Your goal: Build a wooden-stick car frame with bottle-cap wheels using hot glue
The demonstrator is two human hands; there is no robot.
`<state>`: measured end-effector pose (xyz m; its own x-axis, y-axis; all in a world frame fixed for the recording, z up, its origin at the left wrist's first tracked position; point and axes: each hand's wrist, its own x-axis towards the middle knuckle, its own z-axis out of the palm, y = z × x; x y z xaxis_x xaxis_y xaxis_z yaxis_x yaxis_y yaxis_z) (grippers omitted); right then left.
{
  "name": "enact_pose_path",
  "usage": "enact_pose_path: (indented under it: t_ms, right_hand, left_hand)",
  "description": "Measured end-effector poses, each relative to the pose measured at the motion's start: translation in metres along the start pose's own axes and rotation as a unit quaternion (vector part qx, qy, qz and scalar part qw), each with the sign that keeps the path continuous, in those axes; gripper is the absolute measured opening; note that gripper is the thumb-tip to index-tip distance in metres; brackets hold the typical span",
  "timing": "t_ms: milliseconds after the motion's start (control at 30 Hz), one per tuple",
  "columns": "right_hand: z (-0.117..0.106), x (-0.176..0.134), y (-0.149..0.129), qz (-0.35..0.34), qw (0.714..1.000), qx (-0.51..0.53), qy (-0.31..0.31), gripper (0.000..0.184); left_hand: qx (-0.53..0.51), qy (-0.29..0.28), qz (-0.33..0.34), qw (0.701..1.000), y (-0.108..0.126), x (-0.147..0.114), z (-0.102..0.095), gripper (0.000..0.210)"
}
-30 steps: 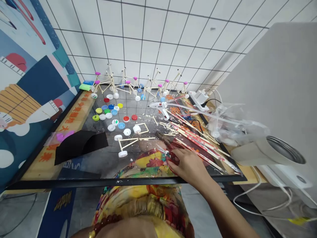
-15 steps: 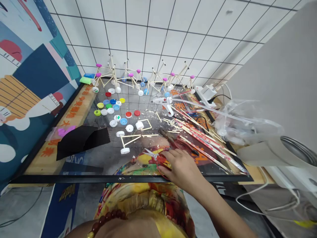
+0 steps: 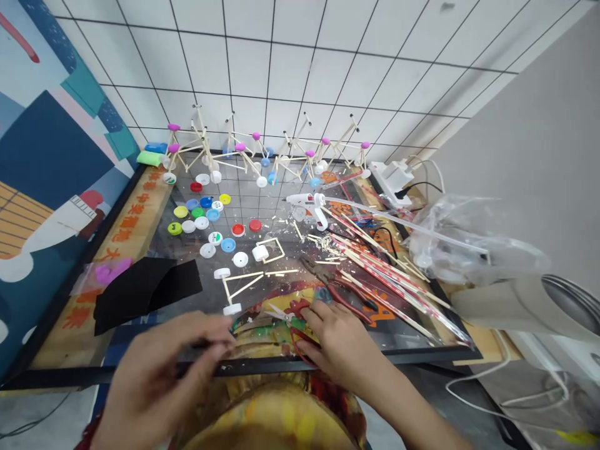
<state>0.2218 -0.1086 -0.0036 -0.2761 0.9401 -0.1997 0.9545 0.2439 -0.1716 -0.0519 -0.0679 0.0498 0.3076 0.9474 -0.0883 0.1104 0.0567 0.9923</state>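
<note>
My right hand point(image 3: 335, 331) is closed on the red handles of a pair of scissors point(image 3: 300, 337) at the table's front edge. The scissors' blades point(image 3: 280, 312) point left and are slightly apart. My left hand point(image 3: 182, 362) is raised at the front left, somewhat blurred, its thumb and fingers brought together; anything between them is hidden. Just beyond it lies a stick frame point(image 3: 244, 287) with white bottle caps as wheels. A smaller stick rectangle point(image 3: 276, 248) has a white cap at its corner. Pliers with red handles point(image 3: 344, 297) lie beyond my right hand.
Loose coloured bottle caps point(image 3: 213, 215) spread over the left middle. A white glue gun point(image 3: 307, 200) lies near the centre, with stick scraps below. Bundled sticks point(image 3: 389, 269) lie right, black sheets point(image 3: 145, 287) left. Stick figures with pink pieces point(image 3: 241, 147) line the back.
My left hand has come up into view at the front left. My right hand stays on the scissors. The camera view has shifted slightly.
</note>
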Motion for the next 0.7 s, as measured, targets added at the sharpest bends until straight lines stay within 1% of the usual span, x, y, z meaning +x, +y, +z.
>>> enact_pose_path:
  t_ms: [33,67,100,167,233,300,367,400,433,500,600,633,700]
  right_hand:
    - [-0.004,0.002,0.002,-0.004,1.000,0.011,-0.010,0.025]
    - [-0.009,0.004,0.006,-0.009,0.999,0.025,-0.019,0.026]
    - [-0.014,0.007,0.009,-0.013,0.999,0.039,-0.025,0.026]
    - [-0.023,0.015,0.017,-0.008,0.998,0.054,-0.029,0.025]
    - [-0.030,0.022,0.022,-0.003,0.998,0.050,-0.036,0.022]
    - [-0.033,0.028,0.025,-0.017,0.998,0.042,-0.052,0.017]
    - [-0.033,0.030,0.027,-0.043,0.996,0.043,-0.063,0.011]
    - [-0.032,0.031,0.028,-0.054,0.996,0.047,-0.060,0.008]
    - [-0.030,0.032,0.028,-0.061,0.996,0.053,-0.047,0.006]
    - [-0.025,0.036,0.030,-0.051,0.997,0.049,0.009,0.007]
    - [-0.014,0.048,0.028,0.013,0.992,-0.009,0.121,0.012]
    - [-0.010,0.052,0.026,0.027,0.988,-0.032,0.145,0.015]
    - [0.000,0.062,0.022,0.033,0.984,-0.062,0.166,0.018]
  left_hand:
    - [0.114,0.069,0.013,0.991,-0.008,0.009,-0.010,0.022]
    - [0.196,0.106,-0.001,0.975,-0.017,0.017,-0.021,0.024]
    - [0.249,0.120,-0.012,0.961,-0.025,0.023,-0.030,0.025]
    - [0.313,0.117,-0.032,0.942,-0.040,0.030,-0.047,0.031]
    - [0.357,0.113,-0.027,0.927,-0.052,0.036,-0.058,0.034]
    - [0.381,0.111,0.001,0.918,-0.062,0.041,-0.063,0.033]
    - [0.392,0.095,0.045,0.914,-0.067,0.046,-0.063,0.030]
    - [0.395,0.082,0.064,0.913,-0.069,0.049,-0.063,0.028]
    - [0.398,0.069,0.079,0.911,-0.069,0.051,-0.063,0.027]
    - [0.405,0.052,0.087,0.909,-0.066,0.053,-0.062,0.025]
    - [0.422,0.053,0.065,0.903,-0.062,0.054,-0.065,0.026]
    - [0.431,0.057,0.053,0.899,-0.062,0.053,-0.067,0.026]
    - [0.452,0.068,0.032,0.889,-0.070,0.053,-0.075,0.024]
